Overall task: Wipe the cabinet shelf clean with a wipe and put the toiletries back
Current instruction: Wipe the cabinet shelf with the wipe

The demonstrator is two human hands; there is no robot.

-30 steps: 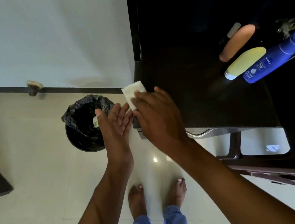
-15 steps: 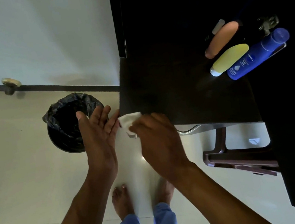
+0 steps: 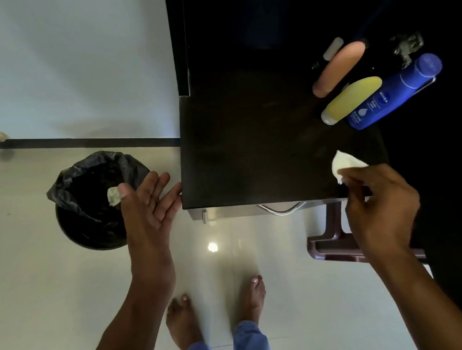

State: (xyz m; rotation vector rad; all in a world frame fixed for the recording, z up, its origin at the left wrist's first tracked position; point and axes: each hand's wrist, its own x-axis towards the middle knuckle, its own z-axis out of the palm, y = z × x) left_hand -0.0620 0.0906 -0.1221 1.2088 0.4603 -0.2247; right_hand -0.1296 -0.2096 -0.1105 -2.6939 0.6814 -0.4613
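Observation:
A dark cabinet shelf [image 3: 255,147] fills the upper right. My right hand [image 3: 383,209] pinches a white wipe [image 3: 345,166] at the shelf's front right corner. My left hand [image 3: 147,210] is flat and open, palm up, just left of the shelf's front left corner, fingertips near its edge. At the shelf's back right stand a blue Nivea bottle [image 3: 393,92], a yellow bottle [image 3: 351,100] and a peach tube [image 3: 338,69], with a small white item [image 3: 333,48] behind them.
A black-lined bin [image 3: 91,200] stands on the pale floor left of the cabinet, with a crumpled white scrap [image 3: 113,196] inside. A metal drawer handle [image 3: 280,209] shows under the shelf. A dark brown chair frame [image 3: 334,246] stands at the right. My bare feet [image 3: 216,313] are below.
My right hand carried the wipe from the shelf's front left corner across to its front right corner. The left hand stayed open by the left corner.

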